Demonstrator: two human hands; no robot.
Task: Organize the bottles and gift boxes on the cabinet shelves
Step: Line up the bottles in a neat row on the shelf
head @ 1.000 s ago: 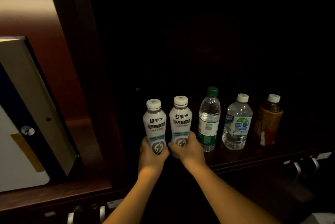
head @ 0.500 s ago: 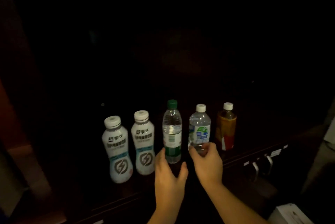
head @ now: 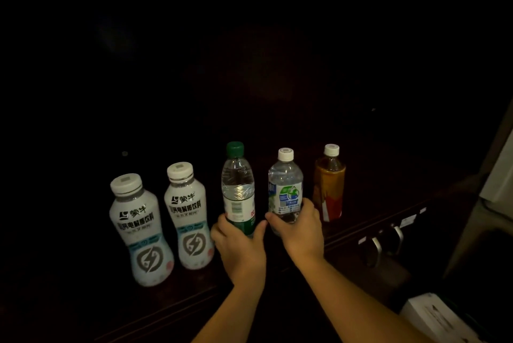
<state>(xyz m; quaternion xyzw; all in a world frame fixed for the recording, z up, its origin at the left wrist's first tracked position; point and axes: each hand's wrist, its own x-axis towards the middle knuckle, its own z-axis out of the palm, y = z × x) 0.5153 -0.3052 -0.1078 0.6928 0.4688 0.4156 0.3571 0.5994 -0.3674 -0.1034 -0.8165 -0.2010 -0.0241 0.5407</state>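
Note:
Several bottles stand in a row on a dark cabinet shelf (head: 369, 205). Two white drink bottles, one at the far left (head: 138, 229) and one beside it (head: 187, 212), stand untouched. My left hand (head: 240, 245) is wrapped around the base of the green-capped water bottle (head: 237, 187). My right hand (head: 301, 229) grips the lower part of the white-capped clear water bottle (head: 286, 184). An amber tea bottle (head: 330, 184) stands at the right end, just beyond my right hand. Both held bottles are upright.
The cabinet interior behind the bottles is black and shows nothing. Metal drawer handles (head: 384, 240) sit below the shelf edge at the right. A white box (head: 435, 317) lies at the bottom right corner. A pale surface (head: 499, 170) borders the right edge.
My hands left the two white drink bottles and moved right. They have closed on the green-capped and white-capped water bottles. The view has swung right, away from the leaning panel.

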